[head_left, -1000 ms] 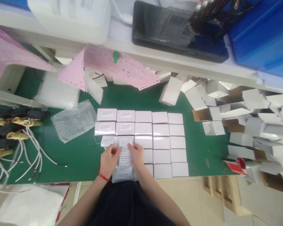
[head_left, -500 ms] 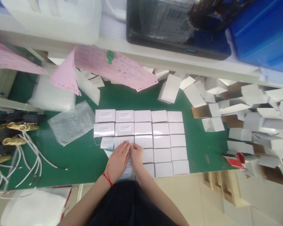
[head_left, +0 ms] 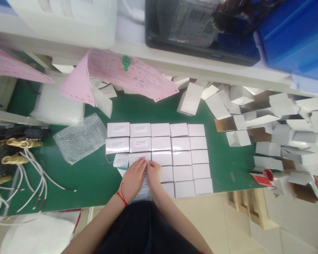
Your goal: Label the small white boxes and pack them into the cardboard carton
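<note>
A grid of small white boxes (head_left: 180,158) lies on the green mat (head_left: 95,176); those in the left columns carry printed labels. My left hand (head_left: 134,179), with a red string at the wrist, lies with its fingers flat on a box in the third row (head_left: 136,156). My right hand (head_left: 153,172) sits beside it, fingers curled against the strip of labels (head_left: 144,193), which runs under both hands to the table edge. A small labelled piece (head_left: 121,160) lies just left of my fingertips.
A heap of unfolded white cartons (head_left: 281,127) fills the right. Bubble wrap (head_left: 81,137) and cables with brass fittings (head_left: 16,148) lie at the left. Pink papers (head_left: 132,76) hang off the shelf. A red object (head_left: 265,178) sits at the right edge.
Both hands held the label strip up over the boxes; now my left hand has moved forward and flattened on the third-row box, with the strip lying beneath. Little differs from half a second ago.
</note>
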